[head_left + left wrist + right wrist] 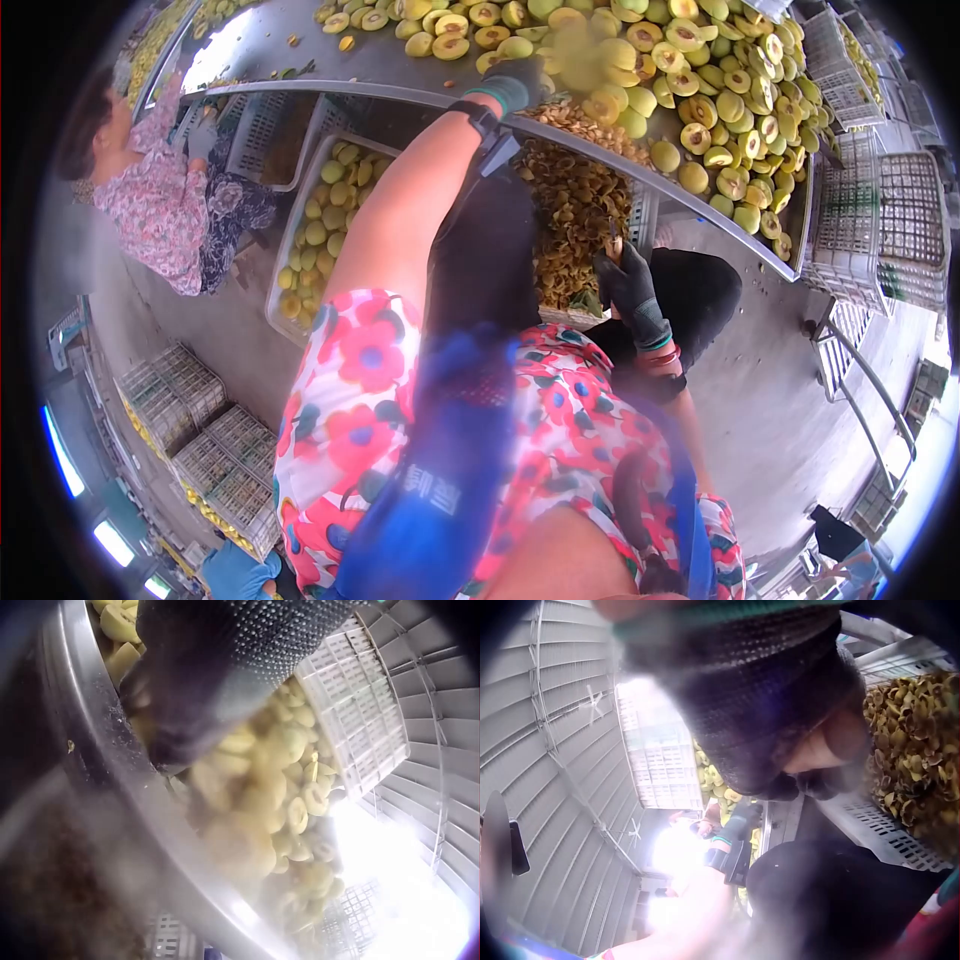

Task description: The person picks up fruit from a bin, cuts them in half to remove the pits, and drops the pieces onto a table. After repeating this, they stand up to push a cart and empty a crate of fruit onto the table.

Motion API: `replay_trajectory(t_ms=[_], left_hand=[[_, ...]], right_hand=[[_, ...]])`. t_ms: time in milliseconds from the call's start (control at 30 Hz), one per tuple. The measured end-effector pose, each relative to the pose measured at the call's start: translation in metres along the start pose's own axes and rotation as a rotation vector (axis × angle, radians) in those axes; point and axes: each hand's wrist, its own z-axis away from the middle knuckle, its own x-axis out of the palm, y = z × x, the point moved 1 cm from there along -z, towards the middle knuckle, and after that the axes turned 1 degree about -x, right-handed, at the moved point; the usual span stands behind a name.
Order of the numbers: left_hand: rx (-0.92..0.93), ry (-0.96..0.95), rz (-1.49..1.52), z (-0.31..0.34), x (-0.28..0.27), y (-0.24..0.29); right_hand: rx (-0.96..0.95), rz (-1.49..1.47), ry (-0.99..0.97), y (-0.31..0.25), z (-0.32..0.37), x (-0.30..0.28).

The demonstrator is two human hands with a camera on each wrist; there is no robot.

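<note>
My gloved left hand [512, 85] reaches over the metal table's front edge, beside halved yellow-green plums [700, 110]. In the left wrist view, that dark dotted glove [217, 675] is bent down close over the rim; its fingertips are hidden, so I cannot tell whether it holds a fruit. My gloved right hand [630, 290] grips a small tool with a light-brown handle [821, 746]; the tool's working end is hard to make out. That hand is beside a crate full of brown, curled pit pieces [575, 225]. More such pieces [590, 130] lie along the table edge.
The metal table [370, 60] curves across the front. A crate of whole plums [325, 225] stands left of my legs. Another person [150, 200] sits at the far left. Stacked plastic crates [850, 220] stand at right, with more crates [210, 440] behind at left.
</note>
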Motion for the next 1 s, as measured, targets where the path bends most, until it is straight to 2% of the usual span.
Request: replay_trajectory(t_ms=[100, 167, 200, 300, 367, 433, 467, 567, 633, 733, 800, 867, 933, 1000], left_hand=[[-0.135, 0.06, 0.453, 0.014, -0.015, -0.004], [-0.028, 0.018, 1.034, 0.049, -0.047, 0.013], [0.019, -0.011, 1.326, 0.067, -0.058, 0.02], [0.309, 0.158, 0.888, 0.098, -0.064, 0.026], [0.532, 0.372, 0.706, 0.111, -0.044, 0.026], [0.674, 0.494, 0.701, 0.125, -0.044, 0.042], [0.694, 0.488, 0.768, 0.132, -0.047, 0.057], [0.605, 0.268, 1.042, 0.147, -0.054, 0.084], [0.597, 0.295, 0.843, 0.141, -0.048, 0.09], [0.519, 0.28, 1.061, 0.151, -0.047, 0.112], [0.341, 0.184, 1.14, 0.173, -0.069, 0.128], [0.264, 0.137, 1.213, 0.164, -0.073, 0.139], [0.308, 0.168, 1.246, 0.158, -0.07, 0.143], [0.351, 0.21, 1.254, 0.157, -0.068, 0.146]], right_hand=[[-0.057, 0.035, 0.021, -0.013, -0.002, -0.006], [0.022, -0.028, 0.029, -0.065, -0.006, -0.01], [0.128, -0.124, 0.029, -0.117, -0.01, -0.01], [-0.173, 0.065, -0.073, -0.101, -0.029, -0.017], [-0.182, 0.006, -0.081, -0.122, -0.036, -0.016], [-0.212, -0.009, -0.085, -0.135, -0.043, -0.015], [-0.195, -0.008, -0.069, -0.142, -0.046, -0.014], [-0.203, 0.017, -0.043, -0.177, -0.044, -0.016], [-0.177, -0.019, 0.008, -0.182, -0.041, -0.016], [-0.157, -0.074, 0.043, -0.181, -0.038, -0.015], [-0.185, -0.069, 0.06, -0.181, -0.035, -0.014], [-0.208, -0.026, 0.082, -0.179, -0.038, -0.018], [-0.287, 0.114, 0.099, -0.177, -0.041, -0.024], [-0.309, 0.118, 0.102, -0.178, -0.039, -0.022]])
